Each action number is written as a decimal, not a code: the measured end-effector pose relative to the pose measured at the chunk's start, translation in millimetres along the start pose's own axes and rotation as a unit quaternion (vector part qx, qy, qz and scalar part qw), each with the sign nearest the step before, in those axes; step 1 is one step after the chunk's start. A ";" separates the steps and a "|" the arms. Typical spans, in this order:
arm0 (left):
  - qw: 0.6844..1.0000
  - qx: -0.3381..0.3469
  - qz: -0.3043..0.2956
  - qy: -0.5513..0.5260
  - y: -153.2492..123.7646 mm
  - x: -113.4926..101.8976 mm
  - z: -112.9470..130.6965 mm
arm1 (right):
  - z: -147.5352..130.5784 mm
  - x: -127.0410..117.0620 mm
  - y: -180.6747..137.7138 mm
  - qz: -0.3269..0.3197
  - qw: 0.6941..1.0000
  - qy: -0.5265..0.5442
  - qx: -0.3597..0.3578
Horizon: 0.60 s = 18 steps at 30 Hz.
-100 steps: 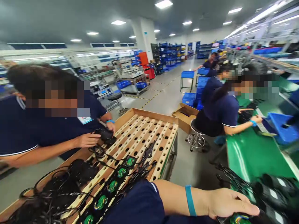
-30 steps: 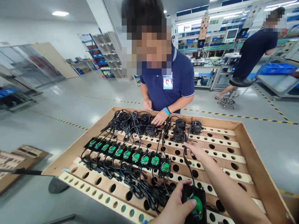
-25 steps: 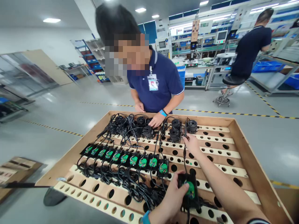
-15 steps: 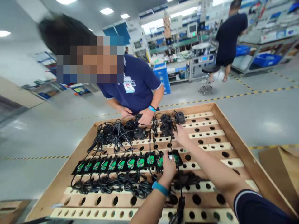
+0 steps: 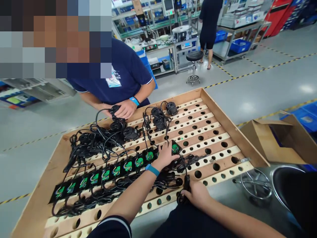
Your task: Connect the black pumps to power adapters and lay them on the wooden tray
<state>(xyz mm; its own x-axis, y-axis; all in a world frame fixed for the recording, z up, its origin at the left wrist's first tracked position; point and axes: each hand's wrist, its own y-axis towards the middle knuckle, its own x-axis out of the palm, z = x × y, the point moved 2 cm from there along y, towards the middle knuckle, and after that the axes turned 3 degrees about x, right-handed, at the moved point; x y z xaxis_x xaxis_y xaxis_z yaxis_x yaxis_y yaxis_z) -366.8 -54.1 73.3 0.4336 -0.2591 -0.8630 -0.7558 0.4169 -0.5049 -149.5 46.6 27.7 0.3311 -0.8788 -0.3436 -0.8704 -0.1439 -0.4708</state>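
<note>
A wooden tray with rows of holes holds a line of black units with green coils. My left hand, blue band on its wrist, rests closed over the last unit in the line at its right end. My right hand is down at the tray's near edge, curled round a bunch of black cable that runs from that unit. Round black parts with tangled leads lie at the tray's far side.
A co-worker in a dark blue shirt stands across the tray, one hand on a round black part. An open cardboard box and a metal stool stand to the right. Another person stands at benches behind.
My view swung left to right over the tray. My left hand set the unit at the end of the line; my right hand drew back from the round parts to the cable at the near edge.
</note>
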 end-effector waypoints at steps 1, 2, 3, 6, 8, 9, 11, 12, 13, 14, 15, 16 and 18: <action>1.000 0.008 0.000 -0.002 1.3 -1.3 -2.2 | -2.5 4.2 0.9 0.024 1.000 -0.002 0.002; 1.000 0.017 0.002 -0.003 1.9 -2.4 -4.7 | -4.2 8.1 0.4 0.045 0.999 -0.002 0.001; 1.000 0.029 0.003 -0.004 2.1 -3.3 -7.3 | -5.1 11.0 -1.6 0.063 0.998 -0.001 0.000; 0.998 0.064 -0.005 -0.005 2.6 -5.1 -17.0 | -6.9 4.3 -10.6 0.097 0.995 0.016 -0.016; 0.997 0.081 -0.013 -0.006 4.2 -5.6 -24.0 | -9.8 -17.8 -12.8 0.087 0.995 -0.008 -0.040; 0.996 0.083 -0.015 -0.007 5.2 -5.6 -27.3 | -11.9 -33.5 -11.3 0.077 0.994 -0.047 -0.055; 0.997 0.078 -0.018 -0.010 6.2 -5.2 -32.4 | -16.0 -69.6 -2.9 0.075 0.979 -0.169 -0.088; 0.997 0.073 -0.018 -0.012 5.6 -4.6 -34.1 | -16.9 -87.2 3.5 0.083 0.964 -0.232 -0.097; 0.997 0.068 -0.016 -0.015 4.0 -3.7 -35.3 | -16.4 -102.5 10.9 0.093 0.950 -0.280 -0.099; 0.998 0.064 -0.011 -0.018 1.4 -2.7 -36.4 | -14.3 -114.6 18.7 0.099 0.941 -0.307 -0.099; 0.998 0.062 -0.004 -0.021 -2.1 -1.5 -37.9 | -10.6 -122.7 26.4 0.100 0.938 -0.316 -0.097; 0.998 0.059 0.004 -0.023 -6.0 -0.2 -40.0 | -5.2 -126.7 33.7 0.097 0.940 -0.313 -0.093; 0.999 0.046 0.017 -0.020 -14.2 2.4 -47.7 | 8.8 -124.4 45.7 0.096 0.945 -0.299 -0.085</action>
<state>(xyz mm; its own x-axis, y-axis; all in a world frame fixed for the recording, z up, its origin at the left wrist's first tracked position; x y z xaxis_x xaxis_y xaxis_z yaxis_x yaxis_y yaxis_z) -378.5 -102.2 79.2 0.4295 -0.2091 -0.8785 -0.7225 0.5040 -0.4732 -227.3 153.4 41.7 0.2632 -0.4882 -0.8321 -0.9647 -0.1229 -0.2330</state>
